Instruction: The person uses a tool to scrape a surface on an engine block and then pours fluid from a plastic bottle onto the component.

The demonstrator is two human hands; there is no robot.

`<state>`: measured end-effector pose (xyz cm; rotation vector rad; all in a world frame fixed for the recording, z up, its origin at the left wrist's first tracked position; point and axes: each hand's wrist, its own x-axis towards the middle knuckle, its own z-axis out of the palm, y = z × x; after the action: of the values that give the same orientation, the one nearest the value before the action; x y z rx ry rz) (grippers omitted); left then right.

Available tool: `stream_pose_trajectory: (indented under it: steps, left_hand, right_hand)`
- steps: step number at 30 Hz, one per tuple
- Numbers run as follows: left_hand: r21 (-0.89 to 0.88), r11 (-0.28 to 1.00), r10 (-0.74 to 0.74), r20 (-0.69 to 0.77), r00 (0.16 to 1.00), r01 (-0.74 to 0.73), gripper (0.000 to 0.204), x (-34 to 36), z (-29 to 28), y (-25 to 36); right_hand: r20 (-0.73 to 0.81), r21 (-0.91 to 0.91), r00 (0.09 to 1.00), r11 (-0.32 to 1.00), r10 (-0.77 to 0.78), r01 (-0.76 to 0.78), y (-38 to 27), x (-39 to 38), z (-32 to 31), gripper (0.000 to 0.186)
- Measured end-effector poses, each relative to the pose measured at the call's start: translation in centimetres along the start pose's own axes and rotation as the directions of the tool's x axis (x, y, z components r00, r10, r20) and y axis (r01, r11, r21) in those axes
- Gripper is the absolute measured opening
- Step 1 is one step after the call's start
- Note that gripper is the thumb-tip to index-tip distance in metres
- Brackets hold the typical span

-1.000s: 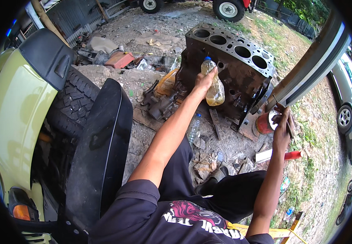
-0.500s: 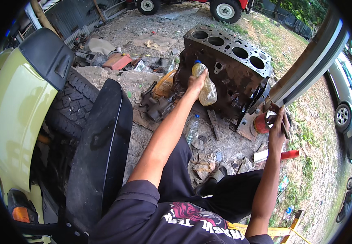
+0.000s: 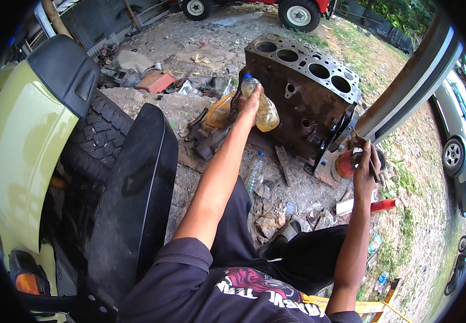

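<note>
Spillage is my main worry in the head view, the only view here. The left hand (image 3: 250, 102) has its fingers wrapped tight round the neck end of a clear plastic bottle (image 3: 262, 106) with yellowish liquid in it, held up against the left side of the rusty engine block (image 3: 303, 102), which sits on the dirt at the far middle of the scene. I can't make out a cap, so if the mouth is open and the grip slides on that thin plastic, the liquid could run down the block or onto the ground instead of where it's wanted. Squeezing too hard could also squirt it.

The bottle's long axis runs on a slant, neck up and toward the far left, fat bottom down and toward the near right, so it's tilted rather than upright.

Over on the right, the right hand (image 3: 365, 169) is closed round a thin dark tool (image 3: 373, 168), maybe a brush, right beside a red can (image 3: 346, 164) by the block's near right corner. Knocking that can over looks easy, since the hand is practically touching it and the ground is rubble.
</note>
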<state>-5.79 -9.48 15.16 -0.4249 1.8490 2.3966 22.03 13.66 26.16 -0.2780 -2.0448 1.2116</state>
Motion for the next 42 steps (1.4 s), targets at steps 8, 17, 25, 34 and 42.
stream_pose_trajectory:
  steps: [8, 17, 25, 34, 42]
  left_hand:
    - [0.466, 0.877, 0.099, 0.065, 0.993, -0.118, 0.072, 2.4, -1.9, -3.4]
    - [0.390, 0.890, 0.109, 0.323, 0.940, -0.236, 0.076, -1.0, 0.8, -3.7]
    - [-0.054, 0.999, 0.016, 0.156, 0.988, -0.008, 0.047, -1.7, -0.4, 2.2]
    - [-0.159, 0.943, -0.189, 0.469, 0.863, 0.293, 0.056, -3.4, 0.5, 0.4]
    - [-0.292, 0.950, -0.029, 0.273, 0.962, 0.112, 0.054, -3.6, 2.1, 2.3]
  right_hand:
    - [0.081, 0.036, 0.997, 0.999, -0.013, 0.011, -1.0, -0.7, 1.9, 0.037]
    - [0.103, 0.038, 0.994, 0.999, -0.018, 0.015, -1.5, -1.1, 2.1, 0.038]
    - [0.084, 0.044, 0.996, 0.999, 0.018, -0.021, -1.2, -1.1, 0.9, 0.036]
    - [0.107, 0.027, 0.994, 0.999, 0.016, -0.019, -1.3, -1.0, 1.1, 0.035]
    - [0.110, 0.053, 0.993, 0.998, 0.040, -0.045, -1.1, -1.2, 0.8, 0.035]
